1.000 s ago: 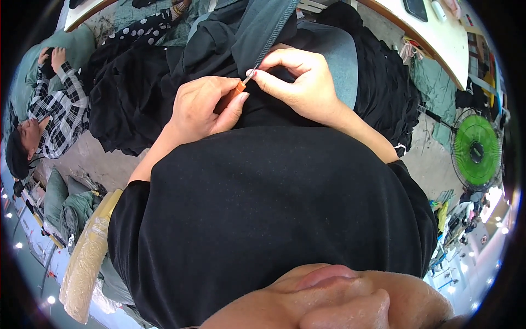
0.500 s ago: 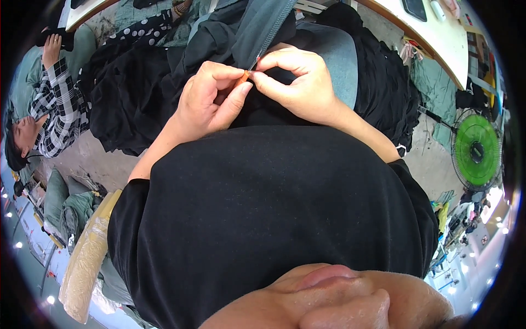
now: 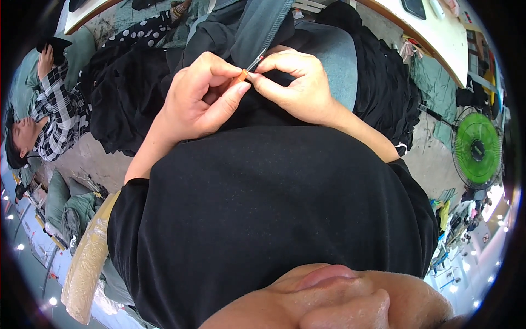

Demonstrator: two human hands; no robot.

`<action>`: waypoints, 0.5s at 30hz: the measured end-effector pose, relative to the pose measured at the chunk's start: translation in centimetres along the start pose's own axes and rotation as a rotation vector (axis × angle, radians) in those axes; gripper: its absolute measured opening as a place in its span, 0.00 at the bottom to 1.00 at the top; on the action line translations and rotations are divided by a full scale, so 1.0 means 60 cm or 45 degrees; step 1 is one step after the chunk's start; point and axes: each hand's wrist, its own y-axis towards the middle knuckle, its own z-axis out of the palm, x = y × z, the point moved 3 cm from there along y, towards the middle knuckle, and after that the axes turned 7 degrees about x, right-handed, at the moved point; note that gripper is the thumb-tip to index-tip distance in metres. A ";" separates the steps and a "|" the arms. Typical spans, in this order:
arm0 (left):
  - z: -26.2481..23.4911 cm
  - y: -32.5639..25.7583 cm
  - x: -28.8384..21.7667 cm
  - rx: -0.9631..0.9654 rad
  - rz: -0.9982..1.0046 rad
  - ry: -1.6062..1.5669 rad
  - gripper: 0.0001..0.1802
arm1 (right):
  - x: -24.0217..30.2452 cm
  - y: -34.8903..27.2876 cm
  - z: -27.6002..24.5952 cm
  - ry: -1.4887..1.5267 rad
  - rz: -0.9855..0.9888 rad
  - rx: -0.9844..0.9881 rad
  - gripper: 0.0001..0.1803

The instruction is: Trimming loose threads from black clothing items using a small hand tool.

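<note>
My left hand (image 3: 200,98) is closed in a pinch on the orange handle of a small tool (image 3: 243,75), which looks like a seam ripper. Its thin metal shaft slants up to the right, with a red spot near its far end. My right hand (image 3: 298,82) is also pinched closed, fingertips and thumb by the base of the shaft; what lies between them is too small to make out. Just beyond the fingers, a dark grey cloth (image 3: 255,33) with a stitched edge (image 3: 274,30) hangs down toward the tool.
Heaps of black cloth (image 3: 123,104) lie to my left and right. A pale table (image 3: 446,44) with a phone (image 3: 414,9) stands at the far right, a green fan (image 3: 476,151) below it. At left, another person (image 3: 55,104) in a checked shirt holds something black. A wrapped roll (image 3: 85,268) stands nearby.
My left hand has shifted slightly left and down with the orange handle, and more of the metal shaft shows. My right hand has barely moved.
</note>
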 end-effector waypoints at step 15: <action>-0.001 -0.026 0.013 0.058 -0.093 0.034 0.10 | 0.001 0.004 0.006 0.057 0.081 -0.018 0.04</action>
